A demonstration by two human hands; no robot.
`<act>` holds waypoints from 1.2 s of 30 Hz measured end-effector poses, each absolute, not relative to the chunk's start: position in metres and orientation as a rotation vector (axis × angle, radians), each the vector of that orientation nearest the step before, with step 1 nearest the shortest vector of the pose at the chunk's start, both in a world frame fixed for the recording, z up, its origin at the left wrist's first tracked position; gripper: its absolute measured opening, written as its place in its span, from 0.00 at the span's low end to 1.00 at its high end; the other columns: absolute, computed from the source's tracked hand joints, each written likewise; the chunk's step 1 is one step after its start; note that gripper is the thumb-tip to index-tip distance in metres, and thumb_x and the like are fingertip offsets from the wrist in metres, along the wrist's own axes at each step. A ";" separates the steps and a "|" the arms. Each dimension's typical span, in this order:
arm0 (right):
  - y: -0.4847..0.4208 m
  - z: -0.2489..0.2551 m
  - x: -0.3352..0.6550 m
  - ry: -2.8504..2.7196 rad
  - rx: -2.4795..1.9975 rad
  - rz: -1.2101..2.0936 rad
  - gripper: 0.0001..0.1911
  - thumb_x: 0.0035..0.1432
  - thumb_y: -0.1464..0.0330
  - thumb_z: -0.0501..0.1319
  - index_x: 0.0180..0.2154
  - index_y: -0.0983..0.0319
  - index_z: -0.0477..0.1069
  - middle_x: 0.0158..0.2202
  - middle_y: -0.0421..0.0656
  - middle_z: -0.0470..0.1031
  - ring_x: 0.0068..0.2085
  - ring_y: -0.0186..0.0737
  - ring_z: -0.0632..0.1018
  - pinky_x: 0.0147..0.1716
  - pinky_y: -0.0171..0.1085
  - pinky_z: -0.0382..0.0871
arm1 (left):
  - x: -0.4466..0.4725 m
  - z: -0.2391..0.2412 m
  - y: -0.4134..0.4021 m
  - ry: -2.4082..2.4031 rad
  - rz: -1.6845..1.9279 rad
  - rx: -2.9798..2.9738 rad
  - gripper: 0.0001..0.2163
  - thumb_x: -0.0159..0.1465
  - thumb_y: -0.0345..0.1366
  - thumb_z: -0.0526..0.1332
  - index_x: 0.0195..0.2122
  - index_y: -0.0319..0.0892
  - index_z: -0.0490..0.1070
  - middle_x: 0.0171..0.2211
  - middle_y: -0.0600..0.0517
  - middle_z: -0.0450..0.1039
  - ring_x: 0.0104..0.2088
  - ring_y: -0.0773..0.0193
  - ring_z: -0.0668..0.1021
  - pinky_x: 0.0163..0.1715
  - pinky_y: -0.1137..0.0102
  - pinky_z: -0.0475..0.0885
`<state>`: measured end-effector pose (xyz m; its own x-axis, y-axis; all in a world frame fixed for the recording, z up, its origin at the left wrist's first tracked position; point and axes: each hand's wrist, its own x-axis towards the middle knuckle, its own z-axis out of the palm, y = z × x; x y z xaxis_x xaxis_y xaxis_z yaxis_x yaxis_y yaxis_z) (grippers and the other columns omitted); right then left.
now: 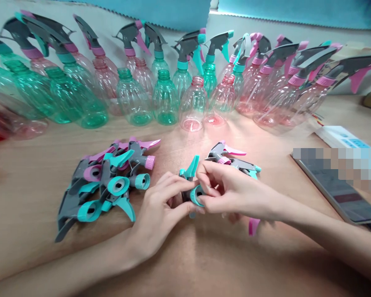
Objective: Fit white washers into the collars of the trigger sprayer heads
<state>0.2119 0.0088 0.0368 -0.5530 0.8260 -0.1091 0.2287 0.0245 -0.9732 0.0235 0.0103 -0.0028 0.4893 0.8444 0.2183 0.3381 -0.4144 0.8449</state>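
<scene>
Near the middle of the table, my left hand [160,204] is closed around a grey spray trigger head [190,169] with a teal lever and teal collar. My right hand [227,187] pinches at the open end of that collar; whatever sits between its fingertips is hidden. To the left of my hands lies a pile of spray trigger heads [106,185], grey with pink or teal levers and collars. Behind and under my right hand lie several more trigger heads [218,152], partly covered by the hand.
Clear green and pink bottles stand along the back, some uncapped, like the green bottle [166,99], others wearing trigger heads, like the pink bottle [284,97]. At the right lie a phone [336,189] and a white power strip [343,136]. A blue cloth [160,12] hangs behind.
</scene>
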 end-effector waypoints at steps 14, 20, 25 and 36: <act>0.003 0.038 0.204 -2.220 -1.275 0.890 0.12 0.45 0.74 0.55 0.28 0.58 0.49 0.21 0.31 0.57 0.21 0.27 0.60 0.21 0.30 0.52 | 0.021 -0.002 0.008 0.917 0.844 2.148 0.09 0.61 0.24 0.61 0.40 0.43 0.70 0.35 0.53 0.70 0.36 0.63 0.69 0.37 0.70 0.65; -0.016 0.047 0.198 -2.352 -1.590 0.607 0.07 0.50 0.72 0.52 0.32 0.59 0.53 0.22 0.35 0.61 0.22 0.34 0.65 0.21 0.34 0.51 | 0.023 -0.002 0.005 0.868 0.857 2.262 0.08 0.62 0.25 0.59 0.41 0.42 0.68 0.36 0.52 0.70 0.38 0.62 0.69 0.39 0.68 0.67; -0.034 0.045 0.191 -2.489 -1.516 0.290 0.07 0.51 0.74 0.47 0.35 0.59 0.53 0.21 0.37 0.61 0.20 0.38 0.65 0.19 0.36 0.47 | 0.022 -0.003 -0.002 0.767 0.815 2.410 0.08 0.63 0.24 0.57 0.41 0.41 0.67 0.36 0.51 0.70 0.37 0.61 0.69 0.38 0.68 0.67; -0.014 0.062 0.214 -2.454 -1.492 0.803 0.07 0.53 0.74 0.52 0.34 0.59 0.54 0.22 0.35 0.63 0.22 0.33 0.66 0.20 0.34 0.55 | 0.022 0.001 0.001 0.904 0.761 2.183 0.11 0.63 0.30 0.61 0.47 0.44 0.68 0.40 0.51 0.71 0.41 0.60 0.70 0.41 0.68 0.67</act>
